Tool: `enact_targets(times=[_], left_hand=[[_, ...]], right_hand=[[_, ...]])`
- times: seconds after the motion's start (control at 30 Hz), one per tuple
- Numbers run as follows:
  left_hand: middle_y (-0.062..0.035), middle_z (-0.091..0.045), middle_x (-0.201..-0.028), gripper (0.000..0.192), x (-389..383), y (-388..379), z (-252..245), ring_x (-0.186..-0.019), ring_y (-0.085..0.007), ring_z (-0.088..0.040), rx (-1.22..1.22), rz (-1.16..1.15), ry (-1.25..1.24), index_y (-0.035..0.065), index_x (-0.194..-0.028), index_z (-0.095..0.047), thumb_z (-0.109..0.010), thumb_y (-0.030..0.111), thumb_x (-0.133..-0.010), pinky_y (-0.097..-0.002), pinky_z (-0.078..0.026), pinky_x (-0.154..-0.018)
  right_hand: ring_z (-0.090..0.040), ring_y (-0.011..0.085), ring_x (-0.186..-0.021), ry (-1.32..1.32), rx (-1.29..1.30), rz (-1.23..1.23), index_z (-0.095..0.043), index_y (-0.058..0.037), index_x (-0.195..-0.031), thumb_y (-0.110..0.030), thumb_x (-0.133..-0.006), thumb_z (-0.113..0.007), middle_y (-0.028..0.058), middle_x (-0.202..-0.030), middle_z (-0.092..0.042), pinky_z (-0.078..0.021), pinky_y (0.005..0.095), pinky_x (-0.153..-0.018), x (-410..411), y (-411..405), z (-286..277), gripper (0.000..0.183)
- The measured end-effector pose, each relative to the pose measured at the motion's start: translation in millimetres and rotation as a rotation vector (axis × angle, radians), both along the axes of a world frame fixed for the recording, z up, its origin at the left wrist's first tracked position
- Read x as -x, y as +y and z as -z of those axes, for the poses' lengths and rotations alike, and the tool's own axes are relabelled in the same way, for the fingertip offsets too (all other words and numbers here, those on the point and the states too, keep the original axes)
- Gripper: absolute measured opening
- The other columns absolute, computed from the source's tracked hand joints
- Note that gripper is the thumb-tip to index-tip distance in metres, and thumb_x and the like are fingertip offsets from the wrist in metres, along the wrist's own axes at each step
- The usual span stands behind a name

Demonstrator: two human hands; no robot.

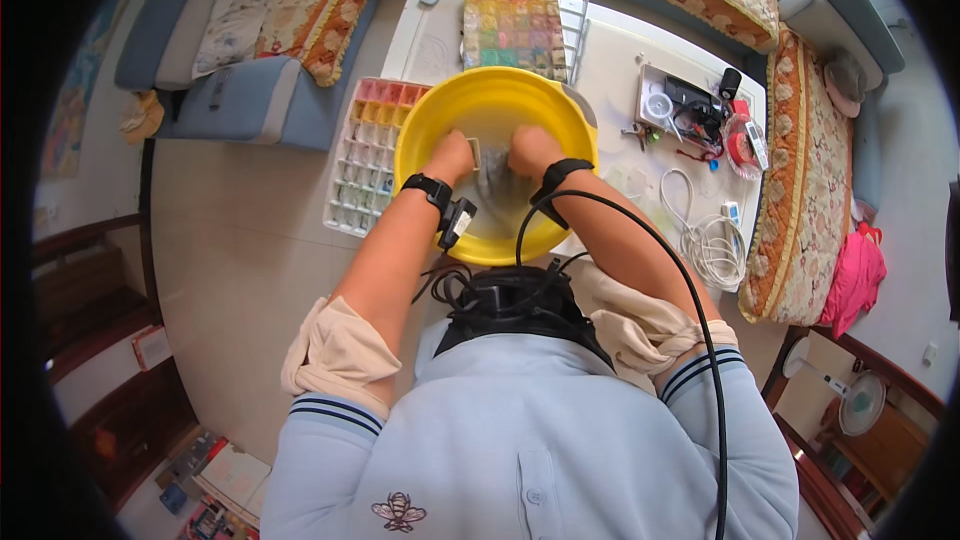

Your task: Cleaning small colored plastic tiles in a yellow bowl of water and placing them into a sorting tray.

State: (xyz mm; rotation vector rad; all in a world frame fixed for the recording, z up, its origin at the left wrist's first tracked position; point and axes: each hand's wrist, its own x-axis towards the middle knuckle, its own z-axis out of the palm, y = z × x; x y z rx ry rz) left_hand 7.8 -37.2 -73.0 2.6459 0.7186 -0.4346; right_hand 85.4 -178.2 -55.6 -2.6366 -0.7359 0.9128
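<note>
A yellow plastic basin [487, 84] with cloudy water stands before me at the table's near edge. Inside it, at the left, my left hand [451, 156] is closed on a small pale square plastic cup or frame [475, 154]. My right hand [534, 148] is curled low in the basin's right half; whether it grips anything is unclear. Between the hands the water is grey and blurred. Left of the basin lies a white tray of paint compartments [365, 157], pink and yellow at the far end. Behind the basin is another multicoloured compartment tray [514, 26].
Clear plastic lids [576, 26] lie under the far tray. On the white table's right are an open box of cables [681, 105], keys [636, 133], a red tape roll [741, 146] and a coiled white cable [712, 251]. A black cable [660, 236] loops over my right forearm.
</note>
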Motion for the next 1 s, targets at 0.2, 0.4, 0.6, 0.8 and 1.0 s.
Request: enact_targets(times=[0.2,0.4,0.6,0.8,1.0], left_hand=[[-0.0231,-0.063,-0.082,0.014,0.2,-6.4,-14.5,-0.08,-0.04,-0.061,-0.018,-0.04,-0.111,0.0002,-0.079,-0.067,-0.055,0.007,-0.078,-0.0435,-0.051,-0.068],[-0.0234,-0.062,-0.088,0.017,-6.4,-26.9,-37.2,-0.086,-0.0365,-0.061,-0.135,0.131,-0.028,-0.0013,-0.087,-0.066,-0.053,0.008,-0.08,-0.0438,-0.05,-0.073],[-0.0241,-0.053,-0.116,0.035,-35.3,-33.5,-13.1,-0.111,-0.0334,-0.05,0.077,0.173,0.232,-0.0048,-0.107,-0.057,-0.06,0.014,-0.077,-0.0396,-0.043,-0.088],[-0.0237,-0.054,-0.116,0.063,-13.8,-4.7,3.7,-0.108,-0.0341,-0.052,0.543,0.237,0.044,-0.0044,-0.117,-0.051,-0.075,0.025,-0.067,-0.0373,-0.042,-0.09],[-0.0218,-0.056,-0.11,0.063,-21.5,-21.2,-34.6,-0.101,-0.0342,-0.054,0.087,0.159,-0.077,-0.0015,-0.113,-0.05,-0.078,0.029,-0.065,-0.0389,-0.045,-0.085]], right_hand=[[-0.06,0.0349,-0.085,0.003,-0.024,-0.078,-0.066,-0.0034,-0.087,-0.015,-0.069,-0.057,0.0191,-0.089,-0.063,-0.0485,0.0404,-0.074,-14.9,-3.2,-19.2,0.023],[-0.06,0.0356,-0.084,-0.109,-0.089,0.099,-0.066,-0.0032,-0.086,-0.019,-0.07,-0.058,0.019,-0.087,-0.063,-0.0478,0.0407,-0.074,-15.6,-13.4,-41.4,0.024],[-0.061,0.0349,-0.088,-0.06,-0.065,0.098,-0.066,-0.0022,-0.089,-0.013,-0.071,-0.056,0.0211,-0.092,-0.063,-0.0488,0.04,-0.076,-17.3,-26.7,-28.4,0.023],[-0.06,0.035,-0.091,0.016,0.007,0.082,-0.065,-0.001,-0.091,-0.011,-0.07,-0.058,0.0207,-0.095,-0.062,-0.0486,0.0393,-0.078,-4.8,-16.1,-39.8,0.024],[-0.06,0.0344,-0.093,0.021,0.033,0.023,-0.065,-0.0012,-0.092,-0.011,-0.071,-0.057,0.0202,-0.098,-0.062,-0.0485,0.039,-0.079,-12.7,-22.9,-17.8,0.024]])
